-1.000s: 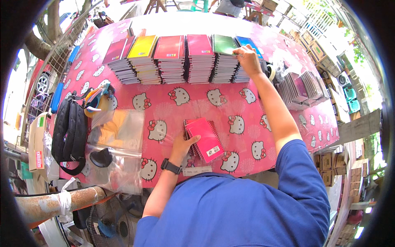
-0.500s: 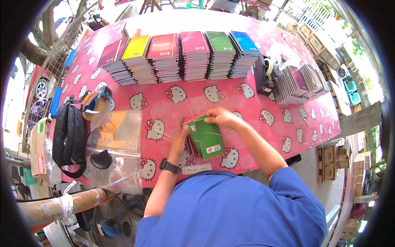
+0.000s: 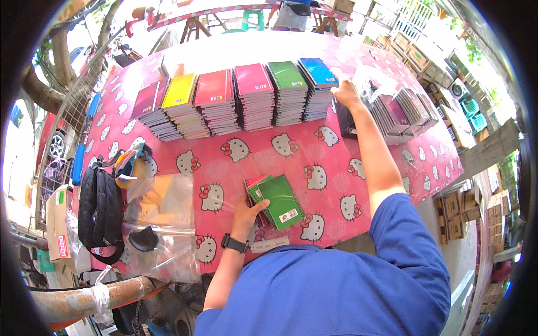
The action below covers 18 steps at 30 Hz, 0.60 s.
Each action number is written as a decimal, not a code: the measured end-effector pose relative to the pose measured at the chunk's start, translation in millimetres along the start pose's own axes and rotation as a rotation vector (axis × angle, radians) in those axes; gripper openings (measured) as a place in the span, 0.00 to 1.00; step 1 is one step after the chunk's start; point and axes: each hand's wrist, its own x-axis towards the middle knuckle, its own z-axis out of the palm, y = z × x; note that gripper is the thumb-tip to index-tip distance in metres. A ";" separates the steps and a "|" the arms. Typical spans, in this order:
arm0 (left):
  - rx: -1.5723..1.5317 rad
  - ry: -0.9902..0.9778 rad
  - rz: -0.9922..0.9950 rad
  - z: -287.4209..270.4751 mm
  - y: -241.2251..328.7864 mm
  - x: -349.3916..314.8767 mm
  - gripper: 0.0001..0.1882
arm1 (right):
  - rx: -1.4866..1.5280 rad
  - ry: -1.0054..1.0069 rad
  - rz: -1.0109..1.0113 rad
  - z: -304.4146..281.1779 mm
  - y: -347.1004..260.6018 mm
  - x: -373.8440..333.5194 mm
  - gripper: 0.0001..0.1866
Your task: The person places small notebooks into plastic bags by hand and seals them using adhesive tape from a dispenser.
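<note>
My left hand (image 3: pixel 246 215) grips a small fanned stack of spiral notebooks near the table's front edge, its thumb on the green notebook (image 3: pixel 280 204) on top. Red covers (image 3: pixel 255 182) show beneath the green one. My right arm stretches to the back right, where my right hand (image 3: pixel 346 92) pinches the right edge of the top blue notebook (image 3: pixel 319 73) on its stack. In the same row stand stacks of green (image 3: pixel 287 75), pink (image 3: pixel 253 78), red (image 3: pixel 214 88), yellow (image 3: pixel 179 89) and maroon (image 3: pixel 150 99) spiral notebooks.
Right of the blue stack are a dark tape dispenser (image 3: pixel 346 120) and more bundled notebooks (image 3: pixel 395 115). On the left lie a black bag (image 3: pixel 101 207), clear plastic bags (image 3: pixel 162 246) and a cardboard box (image 3: pixel 59 229). A pink patterned cover (image 3: pixel 370 168) spreads over the table.
My right hand has left the green notebook and reached up and right to the blue stack. My left hand stays at the small stack, its thumb now over the green cover. The view has shifted slightly.
</note>
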 end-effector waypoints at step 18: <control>-0.018 0.013 -0.026 -9.4 6.5 -5.7 0.26 | -0.053 -0.307 0.489 8.0 -16.8 45.1 0.41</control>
